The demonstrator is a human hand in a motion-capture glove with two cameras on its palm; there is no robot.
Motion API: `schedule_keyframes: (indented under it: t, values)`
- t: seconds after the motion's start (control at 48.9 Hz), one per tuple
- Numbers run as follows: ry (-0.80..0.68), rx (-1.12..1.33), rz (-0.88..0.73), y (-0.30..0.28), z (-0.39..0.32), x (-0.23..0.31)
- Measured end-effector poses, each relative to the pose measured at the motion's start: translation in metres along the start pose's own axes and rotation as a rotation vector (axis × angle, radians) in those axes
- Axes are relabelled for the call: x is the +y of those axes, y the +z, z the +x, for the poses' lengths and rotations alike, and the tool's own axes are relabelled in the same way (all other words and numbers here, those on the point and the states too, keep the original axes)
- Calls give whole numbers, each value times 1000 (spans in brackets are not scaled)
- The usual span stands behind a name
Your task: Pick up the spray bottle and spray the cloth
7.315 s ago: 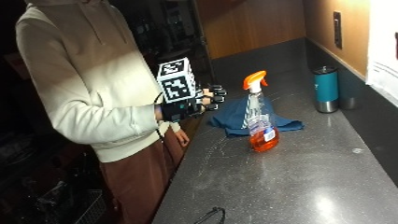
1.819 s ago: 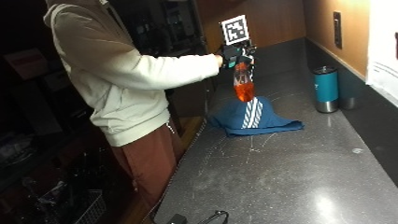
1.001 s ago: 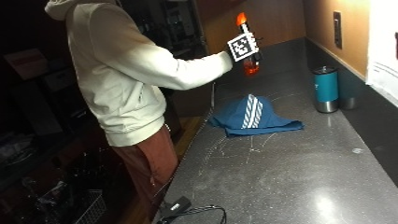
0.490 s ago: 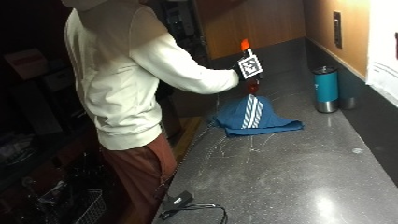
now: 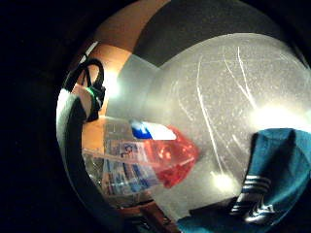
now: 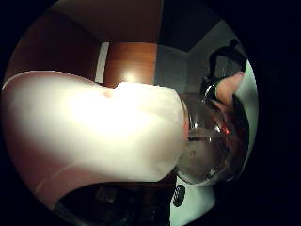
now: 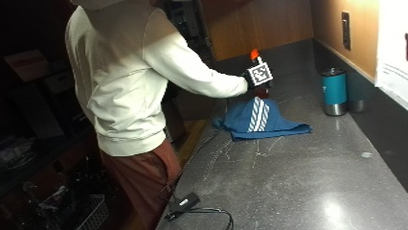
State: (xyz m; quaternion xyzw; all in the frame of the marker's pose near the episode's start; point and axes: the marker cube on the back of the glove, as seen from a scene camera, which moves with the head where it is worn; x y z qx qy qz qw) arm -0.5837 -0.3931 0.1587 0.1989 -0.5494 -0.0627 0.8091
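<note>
Outside view first: a person in a pale hooded top is seen standing at the edge of a dark speckled table point(image 7: 306, 177), with the gloved right hand point(image 7: 255, 82) stretched out above a blue cloth point(image 7: 258, 120) marked with white stripes. A spray bottle point(image 7: 255, 53) is held off the table in that hand, just above the cloth; only its orange nozzle tip is plainly shown, the body being hidden behind the hand. A teal cup point(image 7: 334, 91) is set well apart from the cloth, toward the wall.

Right little finger side palm view: the spray bottle point(image 5: 146, 160) is shown close to the palm, its label and orange liquid visible, with the table point(image 5: 218, 97) below and the cloth point(image 5: 272, 170) lying beside it. A curled finger point(image 5: 80, 102) is seen at the bottle's side, so the fingers are judged to be wrapped round the bottle.

Right thumb side palm view: most of the picture is filled by the person's pale sleeve point(image 6: 94, 127); the clear bottle point(image 6: 207, 141) is seen next to it with a fingertip point(image 6: 228, 87) laid against it.

The spraying step appears to be in hand. For it to be done well, the nozzle should be aimed down at the middle of the cloth, the bottle kept close above it, and the trigger squeezed fully so that the mist falls on the cloth and not on the table around it.
</note>
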Motion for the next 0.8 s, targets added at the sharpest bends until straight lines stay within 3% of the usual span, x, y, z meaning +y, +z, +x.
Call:
schedule_keyframes:
  t: [0.082,0.184,0.266,0.327,0.511,0.633,0.715,0.797]
  values:
    - [-31,86,-117,-3,10,11]
    - [-109,12,63,-6,-13,-24]
    - [-186,39,-225,-15,-19,9]
    - [-195,48,-292,-32,-22,16]
    - [-207,-41,-92,-75,-47,-13]
    - [-221,23,-195,-76,-50,-3]
    - [-249,-47,-48,-91,-77,-21]
    - [-292,95,-278,-127,-68,12]
